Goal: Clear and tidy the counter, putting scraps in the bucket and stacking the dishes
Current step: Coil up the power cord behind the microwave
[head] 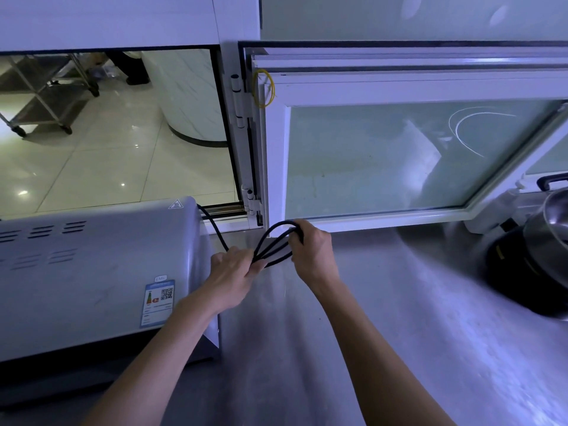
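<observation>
Over counter (pixel 384 302) | both hands grip looped black cord (pixel 270 244) | left hand (pixel 233 269) | right hand (pixel 310 250)

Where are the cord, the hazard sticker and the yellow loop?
cord (pixel 278 230): head view, top of the folded black loops held between both hands.
hazard sticker (pixel 175 205): head view, middle of the triangle on the appliance.
yellow loop (pixel 270 87): head view, right side of the loop.

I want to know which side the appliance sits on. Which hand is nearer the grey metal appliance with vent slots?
Left. The left hand hovers beside the grey metal appliance; the right hand is farther right.
</observation>
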`<state>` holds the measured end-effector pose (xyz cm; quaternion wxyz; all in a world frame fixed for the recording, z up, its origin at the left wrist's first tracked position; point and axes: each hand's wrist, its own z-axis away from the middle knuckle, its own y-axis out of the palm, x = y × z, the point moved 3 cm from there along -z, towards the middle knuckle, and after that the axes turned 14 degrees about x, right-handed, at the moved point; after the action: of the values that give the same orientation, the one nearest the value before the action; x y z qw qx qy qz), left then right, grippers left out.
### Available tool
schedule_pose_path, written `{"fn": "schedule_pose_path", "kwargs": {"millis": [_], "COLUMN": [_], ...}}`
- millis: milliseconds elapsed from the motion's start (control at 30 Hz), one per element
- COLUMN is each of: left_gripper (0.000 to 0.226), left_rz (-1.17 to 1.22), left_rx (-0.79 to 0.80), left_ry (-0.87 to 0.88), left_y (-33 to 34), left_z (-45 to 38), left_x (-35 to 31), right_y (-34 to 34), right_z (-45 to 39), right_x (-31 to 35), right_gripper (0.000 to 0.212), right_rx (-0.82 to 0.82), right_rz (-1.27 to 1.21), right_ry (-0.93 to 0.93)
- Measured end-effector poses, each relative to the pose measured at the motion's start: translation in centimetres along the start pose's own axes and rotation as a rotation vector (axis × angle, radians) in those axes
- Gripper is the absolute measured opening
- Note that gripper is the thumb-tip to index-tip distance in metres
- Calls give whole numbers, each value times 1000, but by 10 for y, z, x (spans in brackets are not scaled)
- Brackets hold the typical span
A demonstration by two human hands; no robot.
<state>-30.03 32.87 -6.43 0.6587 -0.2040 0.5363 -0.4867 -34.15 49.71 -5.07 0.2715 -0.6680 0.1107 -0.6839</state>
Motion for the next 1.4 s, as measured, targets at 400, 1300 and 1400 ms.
{"fn": "schedule_pose_path", "kwargs": {"millis": [400,1300,1400], "left_gripper": [34,30,31], "left_rz": [-93,-277,-277], "left_rx": [95,-2,-45], "left_ry": [17,49,37], "left_y": [-8,1,0], "left_z": [-9,-2,-2], "left_x": [10,14,13], "right_y": [-19,-12,-20], "right_z": [1,-10,-8], "right_x": [-5,2,6], "right_gripper": [24,18,16], "right_rx": [43,-79,-34], "right_rz": [-136,-299,-335], "right_ry": [14,36,65]}}
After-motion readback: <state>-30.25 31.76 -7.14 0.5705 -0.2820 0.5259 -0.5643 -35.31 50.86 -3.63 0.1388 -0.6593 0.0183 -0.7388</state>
